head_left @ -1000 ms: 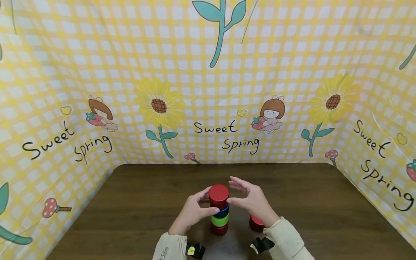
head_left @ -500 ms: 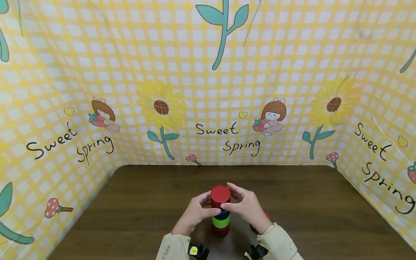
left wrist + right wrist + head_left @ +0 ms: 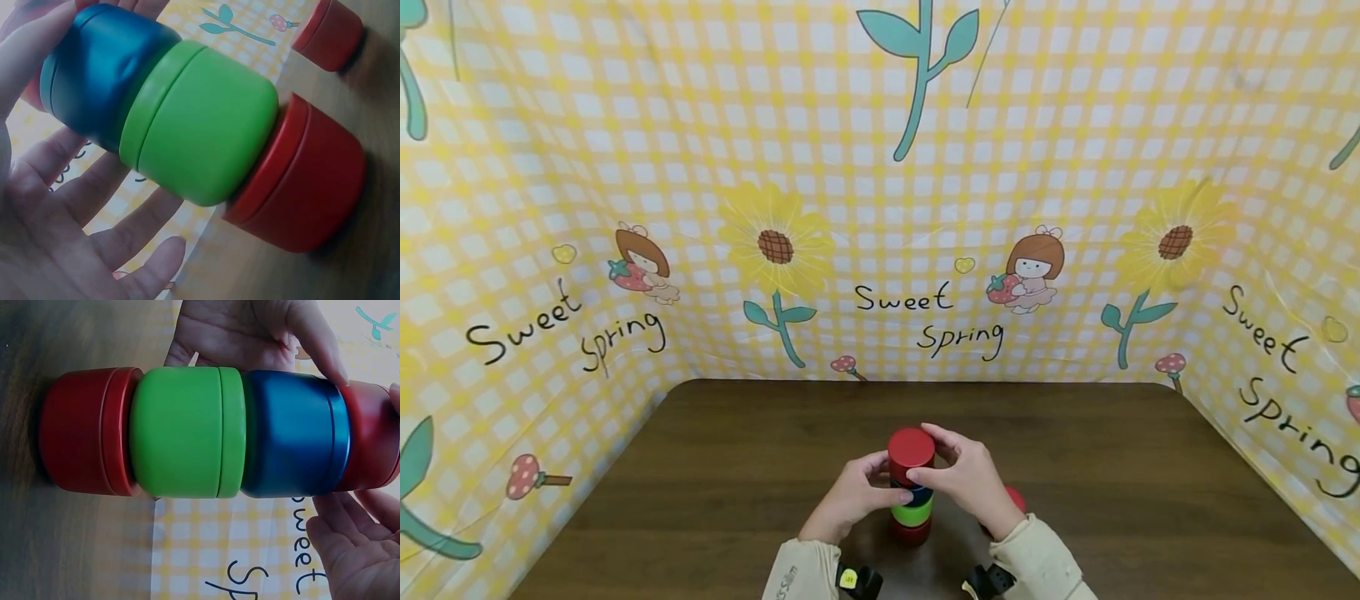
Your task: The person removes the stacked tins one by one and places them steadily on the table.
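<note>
Four lidded tins stand in an upright column: a red tin (image 3: 87, 432) at the bottom, a green tin (image 3: 913, 512) on it, a blue tin (image 3: 292, 432) above, and another red tin (image 3: 912, 450) on top. My left hand (image 3: 855, 500) holds the column at the blue tin, its thumb across the front near the joint with the top red tin. The top red tin is pinched by my right hand (image 3: 967, 475), thumb in front and fingers behind. In the right wrist view the column sits slightly uneven at the joints.
One more red tin (image 3: 331, 34) stands on the brown table (image 3: 1112, 467), to the right of the column, partly behind my right wrist in the head view. A yellow checked cloth (image 3: 880, 208) hangs around the table's back and sides.
My right hand, earlier with its fingers spread apart from the top red tin, has moved left and taken hold of it. The left hand stays at the column.
</note>
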`<state>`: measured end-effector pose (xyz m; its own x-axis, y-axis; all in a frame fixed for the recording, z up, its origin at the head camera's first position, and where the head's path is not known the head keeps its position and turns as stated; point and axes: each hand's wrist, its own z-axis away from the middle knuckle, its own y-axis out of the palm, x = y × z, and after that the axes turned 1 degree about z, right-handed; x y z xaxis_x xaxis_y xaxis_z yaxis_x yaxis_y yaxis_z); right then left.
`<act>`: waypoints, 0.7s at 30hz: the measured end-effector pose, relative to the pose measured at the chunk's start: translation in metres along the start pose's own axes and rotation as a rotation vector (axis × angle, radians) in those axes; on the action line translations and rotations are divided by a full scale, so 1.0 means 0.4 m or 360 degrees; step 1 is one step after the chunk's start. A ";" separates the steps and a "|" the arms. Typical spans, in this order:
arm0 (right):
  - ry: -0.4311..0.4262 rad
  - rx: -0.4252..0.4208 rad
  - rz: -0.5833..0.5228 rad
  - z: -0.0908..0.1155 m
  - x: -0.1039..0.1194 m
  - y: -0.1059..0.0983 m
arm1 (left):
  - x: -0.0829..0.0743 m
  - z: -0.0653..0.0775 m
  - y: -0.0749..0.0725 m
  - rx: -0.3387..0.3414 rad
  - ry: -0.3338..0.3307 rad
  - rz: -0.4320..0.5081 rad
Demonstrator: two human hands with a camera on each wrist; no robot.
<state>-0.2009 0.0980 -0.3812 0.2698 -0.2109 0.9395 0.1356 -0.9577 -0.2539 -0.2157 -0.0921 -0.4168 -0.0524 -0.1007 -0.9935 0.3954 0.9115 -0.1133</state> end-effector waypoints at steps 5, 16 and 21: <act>-0.0018 0.0005 0.0012 0.000 0.000 0.000 | 0.003 -0.002 -0.002 0.0020 0.0005 0.0007; -0.0019 -0.0017 0.0069 0.000 -0.002 -0.008 | 0.006 -0.007 0.000 0.0050 0.0046 -0.0023; -0.0007 -0.0019 0.0071 0.001 0.006 -0.012 | -0.001 -0.006 -0.005 0.0041 0.0063 -0.0049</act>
<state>-0.2004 0.1022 -0.3779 0.2792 -0.2529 0.9263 0.1120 -0.9495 -0.2930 -0.2186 -0.0928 -0.4162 -0.1010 -0.1123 -0.9885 0.4166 0.8975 -0.1445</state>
